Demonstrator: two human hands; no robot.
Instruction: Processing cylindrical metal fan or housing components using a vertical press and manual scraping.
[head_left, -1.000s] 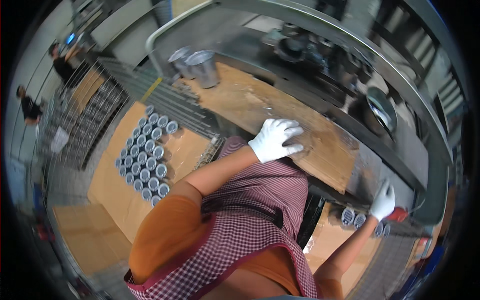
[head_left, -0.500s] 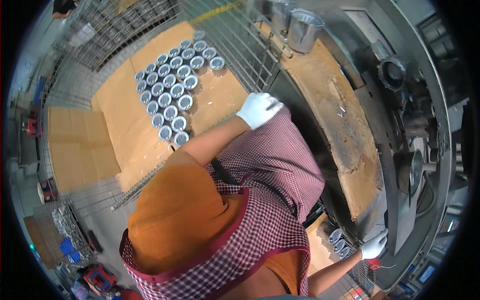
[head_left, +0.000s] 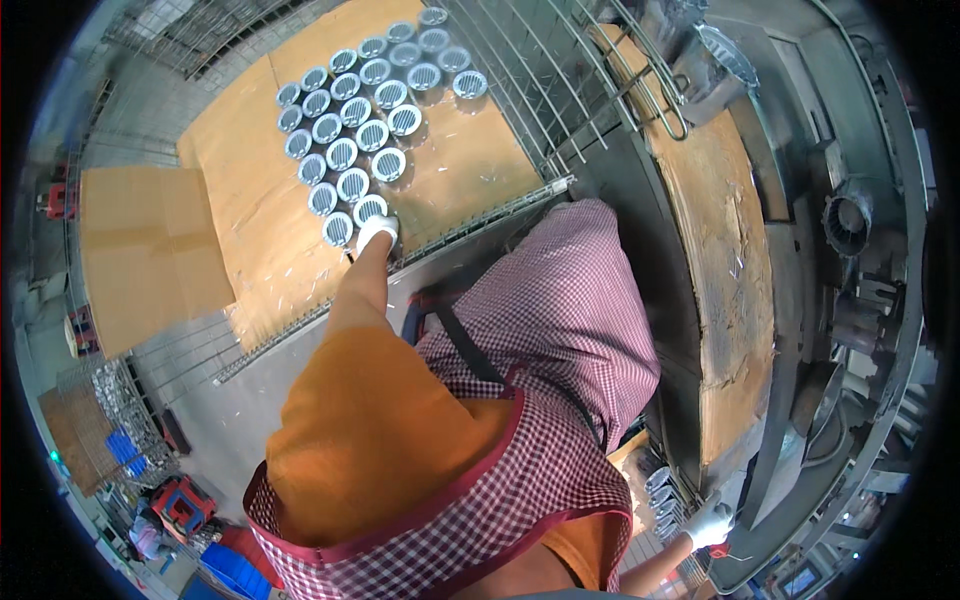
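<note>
My left hand (head_left: 378,232), in a white glove, reaches to the near end of a block of round silver metal parts with slotted faces (head_left: 353,184). Its fingers curl down over the nearest part, which the glove mostly hides. The parts stand in slanting rows on a brown cardboard sheet (head_left: 240,200) in a wire cage. At the lower right, my right hand (head_left: 710,525), also gloved in white, is beside a second wire rack that holds several silver parts (head_left: 661,500). Its fingers are too small and smeared to tell what they hold, if anything.
A wire mesh wall (head_left: 545,90) rises beside the parts. To my right runs a worn, cardboard-covered bench (head_left: 720,260) with a metal bucket (head_left: 715,75) at its far end and machinery beyond. A cardboard flap (head_left: 150,255) stands at the left. Red and blue bins (head_left: 235,570) sit lower left.
My left hand has moved from my lap to the near end of the part rows. My right hand has shifted down and left, toward the lower rack. The view has turned slightly.
</note>
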